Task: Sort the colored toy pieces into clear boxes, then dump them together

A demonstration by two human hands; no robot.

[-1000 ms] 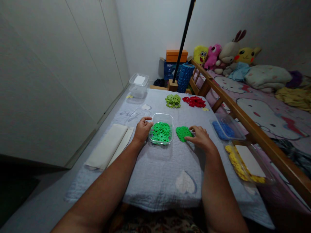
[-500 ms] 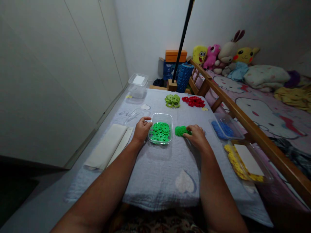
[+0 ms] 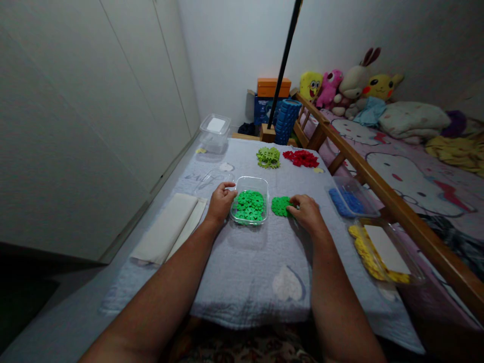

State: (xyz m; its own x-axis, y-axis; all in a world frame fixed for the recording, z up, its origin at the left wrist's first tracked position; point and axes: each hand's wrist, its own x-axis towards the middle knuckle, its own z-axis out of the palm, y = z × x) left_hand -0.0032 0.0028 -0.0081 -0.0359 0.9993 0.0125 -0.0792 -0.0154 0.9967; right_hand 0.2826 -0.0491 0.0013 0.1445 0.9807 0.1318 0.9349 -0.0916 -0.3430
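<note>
A clear plastic container (image 3: pixel 252 181) stands in the middle of the table, with green snowflake discs (image 3: pixel 249 206) lying inside. My left hand (image 3: pixel 221 202) grips its left side, thumb and fingers at the rim. To the container's right, a small pile of green snowflake discs (image 3: pixel 280 205) rests on the cloth. My right hand (image 3: pixel 304 210) is at that pile's right end, fingers and thumb closed on green discs. How many discs it pinches is hidden by the fingers.
Farther back lie light-green discs (image 3: pixel 268 158) and red discs (image 3: pixel 301 158). Boxes of blue discs (image 3: pixel 346 201) and yellow discs (image 3: pixel 368 254) stand right, beside the wooden bed rail (image 3: pixel 378 176). A folded cloth (image 3: pixel 168 227), a clear lid (image 3: pixel 214 180) and a lidded box (image 3: pixel 215 135) are left.
The green discs under my right hand have shifted slightly and show flatter and more spread out. My left hand and the container have stayed in place.
</note>
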